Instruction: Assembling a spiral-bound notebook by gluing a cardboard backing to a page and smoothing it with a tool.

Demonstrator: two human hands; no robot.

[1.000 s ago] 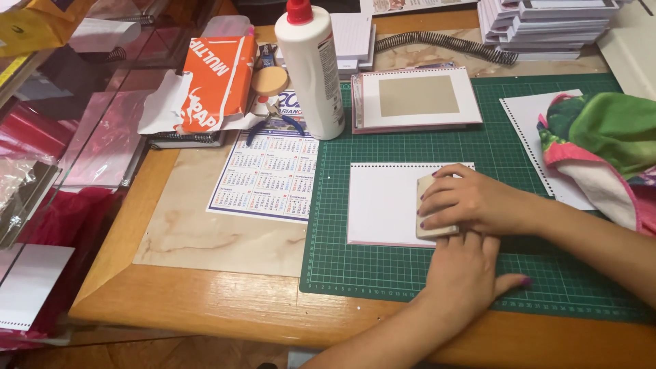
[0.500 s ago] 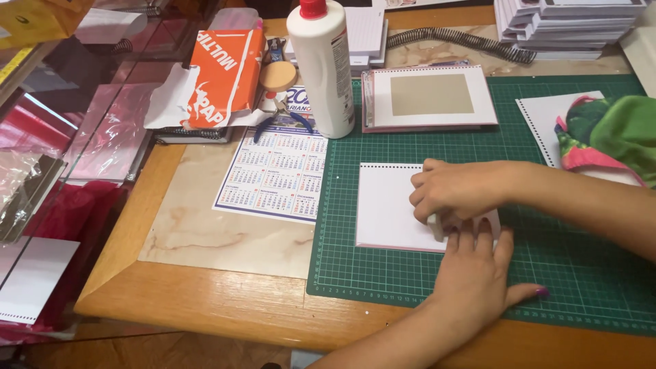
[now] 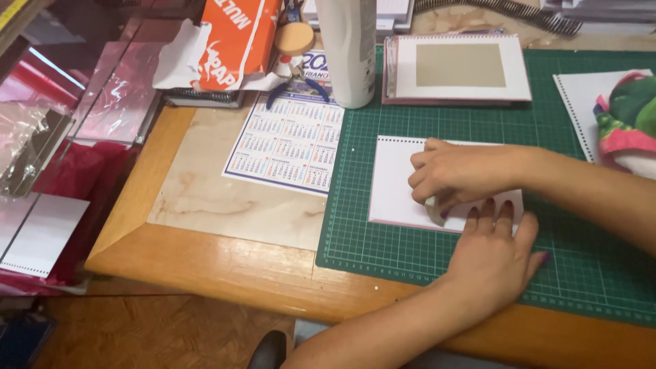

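A white card [image 3: 393, 181] with punched holes along its top edge lies on the green cutting mat [image 3: 581, 266]. My right hand [image 3: 458, 172] reaches in from the right and is closed on a small beige block [image 3: 433, 209], which it presses onto the card near its front edge. My left hand [image 3: 493, 254] lies flat with fingers together, its fingertips resting on the card's front right corner, just beside the block.
A white glue bottle [image 3: 350, 51] stands at the mat's far left corner. Beside it lie a calendar sheet [image 3: 287, 143], blue-handled pliers [image 3: 290, 87] and an orange paper pack [image 3: 236, 34]. A framed card stack [image 3: 459, 68] lies behind, coloured cloth [image 3: 632, 119] at right, red foil sheets [image 3: 75, 164] at left.
My right hand has slid the block from the card's right edge toward its middle front. My left hand has moved up onto the card's corner. The view has come closer.
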